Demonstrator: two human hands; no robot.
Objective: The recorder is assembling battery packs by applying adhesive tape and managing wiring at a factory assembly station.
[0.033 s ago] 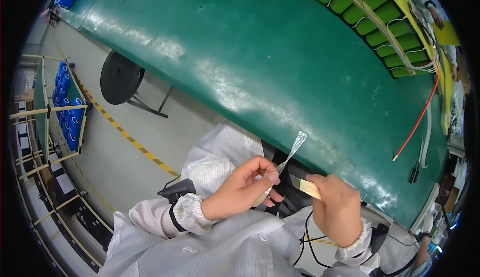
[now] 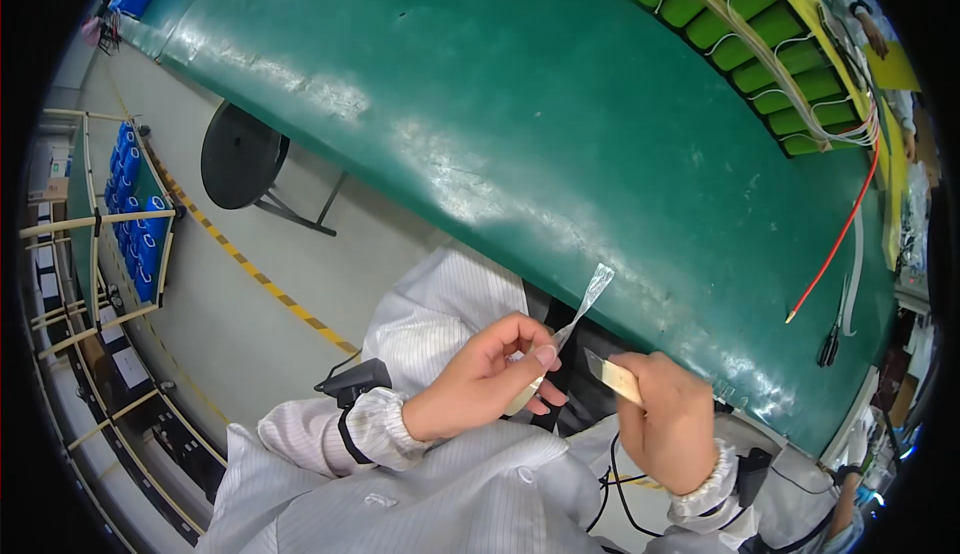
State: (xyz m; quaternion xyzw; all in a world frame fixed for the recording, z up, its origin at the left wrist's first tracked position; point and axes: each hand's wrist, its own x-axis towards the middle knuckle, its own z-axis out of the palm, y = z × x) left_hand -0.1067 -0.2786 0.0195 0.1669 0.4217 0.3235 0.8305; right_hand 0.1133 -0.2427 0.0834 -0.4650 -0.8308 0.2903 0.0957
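My left hand (image 2: 490,369) is closed, thumb against index finger, on a strip of clear tape (image 2: 592,294). The strip's twisted free end points up toward the table edge. A pale, translucent curved piece (image 2: 522,399), perhaps the tape roll, shows under the fingers and is mostly hidden. My right hand (image 2: 668,419) grips a flat knife (image 2: 622,382) with a cream handle; its short, dark blade points toward my left hand. A small gap separates the blade from the tape. Both hands are over my lap, just off the table's near edge.
The green table (image 2: 480,84) spans ahead. A green cell pack (image 2: 750,49) with white wires stands at the far right. A red wire (image 2: 835,244) and a black-handled screwdriver (image 2: 828,347) lie on the right. A black stool (image 2: 240,154) and a rack with blue packs (image 2: 130,204) are left.
My right hand, with the knife, has shifted very slightly left. My left hand and the tape are almost unmoved.
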